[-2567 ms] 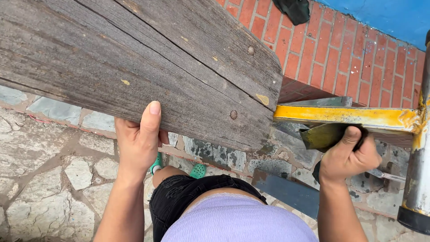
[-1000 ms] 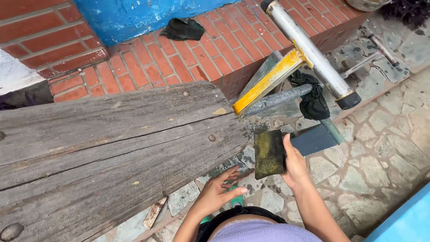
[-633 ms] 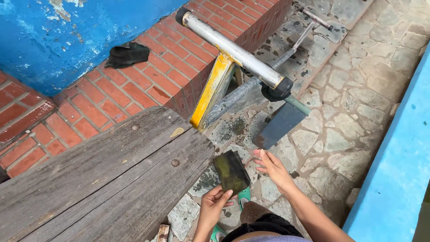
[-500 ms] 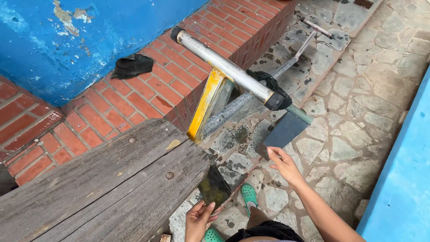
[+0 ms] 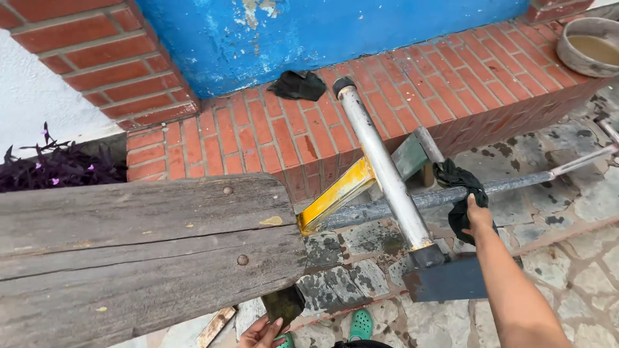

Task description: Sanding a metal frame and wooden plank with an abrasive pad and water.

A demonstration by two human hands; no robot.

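My left hand (image 5: 258, 333) is at the bottom edge, under the end of a weathered wooden plank (image 5: 142, 258). It holds a dark, flat, greenish piece (image 5: 284, 303) by its lower edge. My right hand (image 5: 478, 218) reaches out to the right. Its fingers close into a black cloth (image 5: 459, 187) draped over a long grey metal bar (image 5: 380, 211). A silver pipe (image 5: 382, 161) crosses that bar and leans on the brick ledge.
A yellow metal bar (image 5: 335, 195) juts from under the pipe. A grey metal plate (image 5: 451, 281) lies on the stone paving. Another black cloth (image 5: 298, 84) rests on the brick ledge (image 5: 245, 135). A bowl of muddy water (image 5: 590, 45) sits far right, purple plants (image 5: 58, 169) left.
The dark flat piece passed from my right hand to my left. My right hand then moved away to the right onto the black cloth on the bar. The view tilted up toward the wall.
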